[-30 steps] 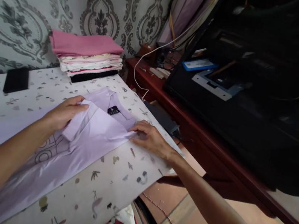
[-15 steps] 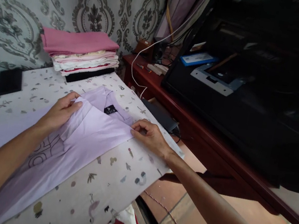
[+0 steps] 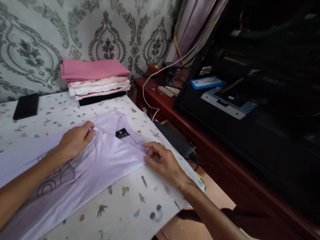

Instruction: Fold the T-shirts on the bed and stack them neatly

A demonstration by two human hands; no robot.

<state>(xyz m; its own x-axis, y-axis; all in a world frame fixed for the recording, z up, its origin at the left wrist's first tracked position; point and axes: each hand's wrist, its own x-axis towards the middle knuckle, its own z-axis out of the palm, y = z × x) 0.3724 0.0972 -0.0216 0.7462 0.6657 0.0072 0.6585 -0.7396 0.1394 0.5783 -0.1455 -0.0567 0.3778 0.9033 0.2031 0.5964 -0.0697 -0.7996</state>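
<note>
A pale lilac shirt with a black neck label lies flat on a table under a patterned white cloth. One sleeve is folded over the shirt's body. My left hand rests on that folded sleeve near the collar, fingers curled on the fabric. My right hand presses the shirt's right edge at the shoulder, fingers spread flat. A dark outline print shows on the shirt's front by my left forearm.
A stack of folded clothes, pink on top, sits at the table's back against the patterned wall. A black flat object lies at the back left. A dark red cabinet with black equipment and cables stands to the right.
The view tilted up and shifted. My left hand flattened the folded sleeve onto the shirt. My right hand stayed at the shoulder edge, its fingers now spread flatter.
</note>
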